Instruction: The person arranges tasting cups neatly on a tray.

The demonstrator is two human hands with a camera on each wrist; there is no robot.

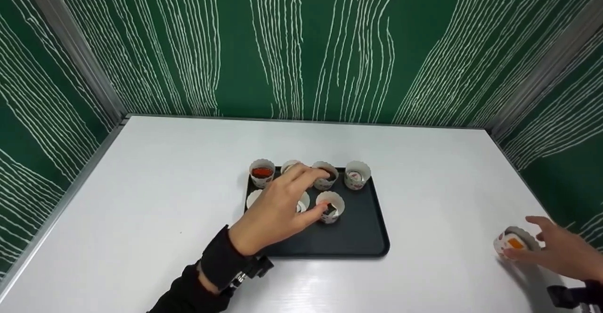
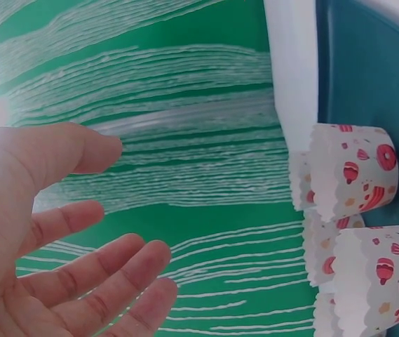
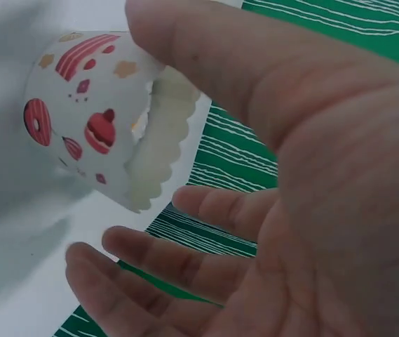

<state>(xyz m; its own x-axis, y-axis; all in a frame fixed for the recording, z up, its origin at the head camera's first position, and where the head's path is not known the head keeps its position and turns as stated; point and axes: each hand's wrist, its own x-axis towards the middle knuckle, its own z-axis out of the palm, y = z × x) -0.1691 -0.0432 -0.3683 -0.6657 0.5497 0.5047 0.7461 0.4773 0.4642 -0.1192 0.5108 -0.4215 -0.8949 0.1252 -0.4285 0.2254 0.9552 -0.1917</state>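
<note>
Over the dark tray [image 1: 358, 237], my left hand [image 1: 278, 204] hovers with thumb and fingers spread apart, holding nothing. White paper baking cups with red sweet prints stand below it on the tray, among them a cup with dark contents [image 1: 330, 208] beside the thumb. The left wrist view shows a printed paper cup [image 2: 359, 172] to the right of the spread fingers. At the far right, my right hand [image 1: 560, 249] reaches round a lone paper cup [image 1: 503, 242] holding an orange-and-white item. Its thumb overlaps the cup's rim in the right wrist view; the other fingers are apart from it.
More cups line the tray's back edge: one with red contents [image 1: 262, 174] at the left and one with a pale round item [image 1: 356, 176] at the right. The white table [image 1: 165, 185] meets green walls [image 1: 320, 44] with white wavy lines.
</note>
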